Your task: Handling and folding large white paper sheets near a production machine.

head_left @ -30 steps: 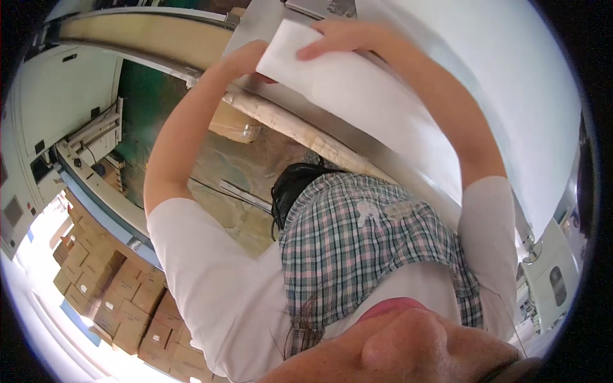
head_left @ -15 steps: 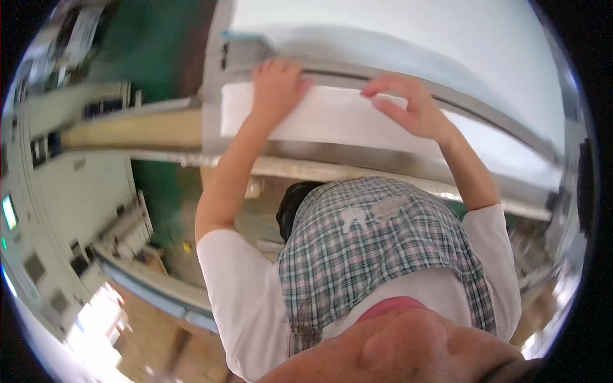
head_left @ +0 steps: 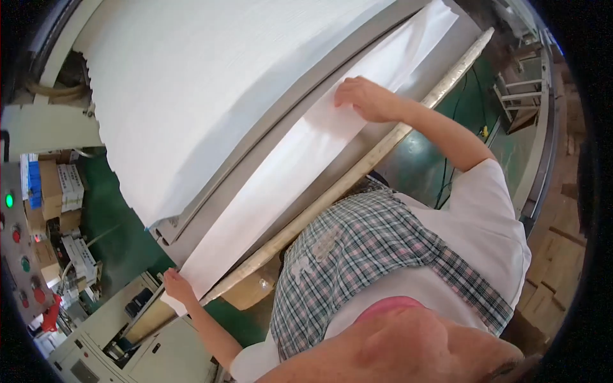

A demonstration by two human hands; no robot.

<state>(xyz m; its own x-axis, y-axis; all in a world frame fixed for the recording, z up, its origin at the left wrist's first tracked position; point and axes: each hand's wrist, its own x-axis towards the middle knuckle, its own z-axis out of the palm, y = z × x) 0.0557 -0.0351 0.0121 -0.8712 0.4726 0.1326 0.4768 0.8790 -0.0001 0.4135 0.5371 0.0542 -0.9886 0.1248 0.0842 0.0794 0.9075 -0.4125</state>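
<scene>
Our left hand (head_left: 181,288) grips the strip (head_left: 271,191) near one end; we can't tell whether our right hand (head_left: 370,100) grasps it. Uneven pulling could crease it.

From where I stand, a long narrow strip of white material (head_left: 281,175), lying lengthwise along the grey worktop (head_left: 454,46), rather flat and smooth in its middle, creased at its right end, its left end narrow-looking
</scene>
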